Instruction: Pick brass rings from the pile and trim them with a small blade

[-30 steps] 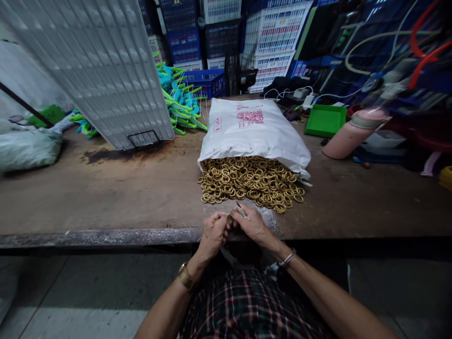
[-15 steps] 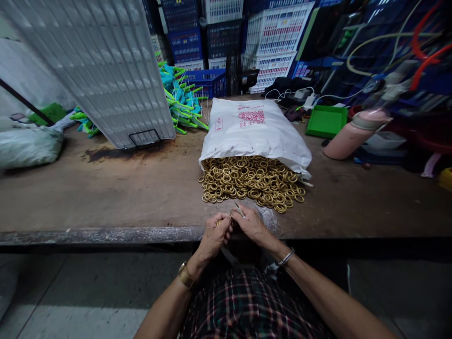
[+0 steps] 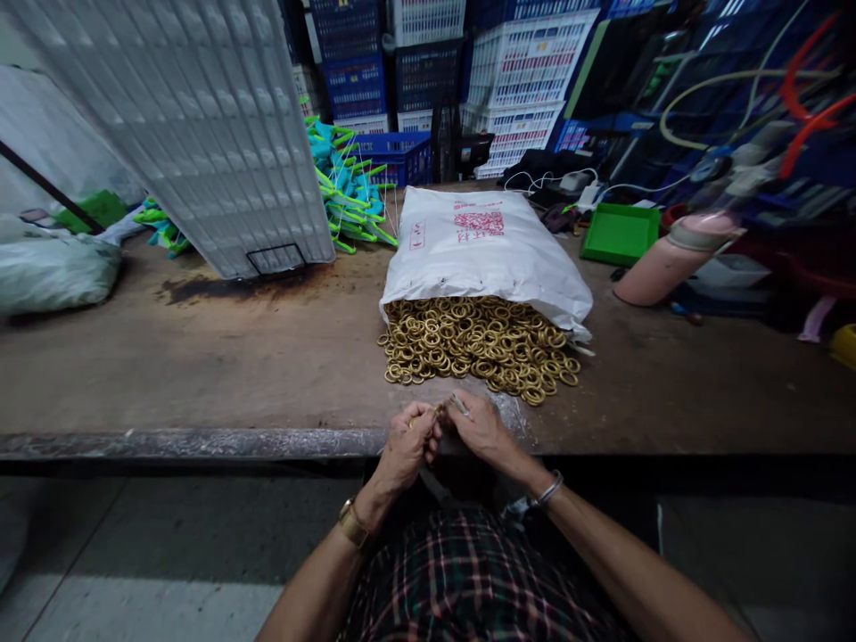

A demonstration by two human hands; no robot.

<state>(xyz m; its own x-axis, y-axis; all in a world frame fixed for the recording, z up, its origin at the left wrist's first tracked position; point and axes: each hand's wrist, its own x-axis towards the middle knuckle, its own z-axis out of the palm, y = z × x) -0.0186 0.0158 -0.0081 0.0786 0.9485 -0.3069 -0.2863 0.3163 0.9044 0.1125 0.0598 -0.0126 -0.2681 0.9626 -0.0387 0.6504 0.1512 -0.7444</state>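
Both hands meet just above the table's front edge. My left hand (image 3: 407, 444) is closed, its thumb and fingers pinching a small gold-coloured ring (image 3: 438, 411) that is mostly covered by the fingers. Close beside it on the right, my right hand (image 3: 482, 430) is closed around a thin, pale metallic tool (image 3: 460, 406); its exact kind is unclear. Right behind the hands lies a heap of gold-coloured rings (image 3: 468, 343), spilling from the open mouth of a white sack (image 3: 488, 250) with red print.
A ribbed translucent panel (image 3: 180, 134) stands on the wooden table (image 3: 201, 374) at left, near green and turquoise plastic pieces (image 3: 354, 196). To the right are a green tray (image 3: 621, 232) and a pink bottle (image 3: 662, 267). Stacked crates (image 3: 522, 62) fill the back.
My hands have drawn slightly apart. The tool in my right hand has tilted, and its dark tip no longer sticks up as before. The ring heap looks unchanged.
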